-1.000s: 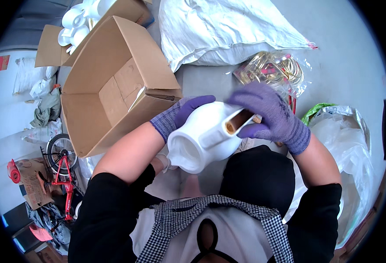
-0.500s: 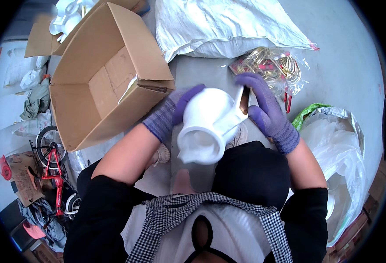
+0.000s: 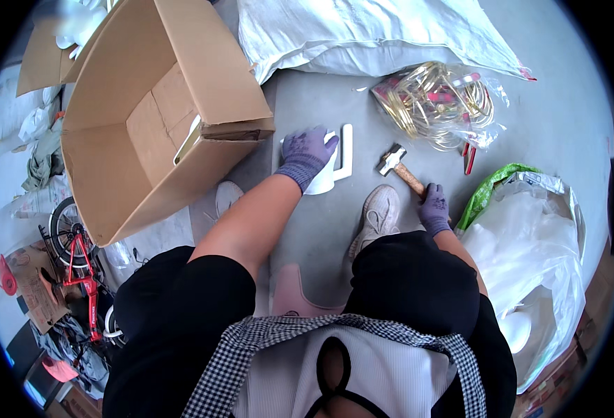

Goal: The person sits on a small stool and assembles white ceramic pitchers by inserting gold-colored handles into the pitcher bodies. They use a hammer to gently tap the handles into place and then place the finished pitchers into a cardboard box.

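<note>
A white jug (image 3: 323, 182) with a long angular handle (image 3: 348, 152) is down on the grey floor between my feet. My gloved left hand (image 3: 307, 152) is closed over its body and hides much of it. Off to the right, a hammer (image 3: 392, 159) with a steel head and wooden handle lies at a slant, its head pointing away from me. My right hand (image 3: 433, 209), also in a purple glove, is closed round the end of that handle.
A tall cardboard box (image 3: 112, 150) stands open at the left. Ahead lies a stuffed white sack (image 3: 369, 35), with a clear bag of gold wire loops (image 3: 436, 104) by it. A lined bag (image 3: 530, 237) sits right; a pink stool (image 3: 294, 296) shows below.
The jug has gone from being held up between both hands to the floor, with my left hand on it. My right hand has left its handle and taken hold of the hammer.
</note>
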A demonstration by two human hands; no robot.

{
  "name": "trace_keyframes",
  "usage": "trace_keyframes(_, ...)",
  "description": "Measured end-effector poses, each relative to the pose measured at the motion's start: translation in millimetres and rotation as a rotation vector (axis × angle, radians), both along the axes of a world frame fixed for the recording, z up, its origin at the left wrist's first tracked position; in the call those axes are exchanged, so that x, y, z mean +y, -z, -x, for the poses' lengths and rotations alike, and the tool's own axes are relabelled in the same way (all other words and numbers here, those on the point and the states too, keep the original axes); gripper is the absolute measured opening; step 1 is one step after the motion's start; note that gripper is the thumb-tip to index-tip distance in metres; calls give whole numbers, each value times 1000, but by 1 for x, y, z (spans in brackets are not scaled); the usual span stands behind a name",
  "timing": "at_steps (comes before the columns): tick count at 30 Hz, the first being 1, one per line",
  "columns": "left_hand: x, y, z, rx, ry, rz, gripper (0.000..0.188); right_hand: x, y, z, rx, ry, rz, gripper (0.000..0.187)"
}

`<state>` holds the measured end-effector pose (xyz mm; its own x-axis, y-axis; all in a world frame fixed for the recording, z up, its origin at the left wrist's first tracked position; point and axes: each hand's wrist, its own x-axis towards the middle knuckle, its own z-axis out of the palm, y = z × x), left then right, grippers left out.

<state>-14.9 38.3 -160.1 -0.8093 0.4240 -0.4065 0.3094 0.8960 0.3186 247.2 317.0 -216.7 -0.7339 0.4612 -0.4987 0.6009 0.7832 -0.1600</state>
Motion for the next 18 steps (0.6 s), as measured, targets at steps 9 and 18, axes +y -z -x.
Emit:
trace_keyframes(9,9,-16,9,-46,-18,101,33,-50,-75,40,150,534,858,30)
trace_keyframes(18,9,-17,14,-85,-31,127,36,-64,-28,54,153,42,498,39)
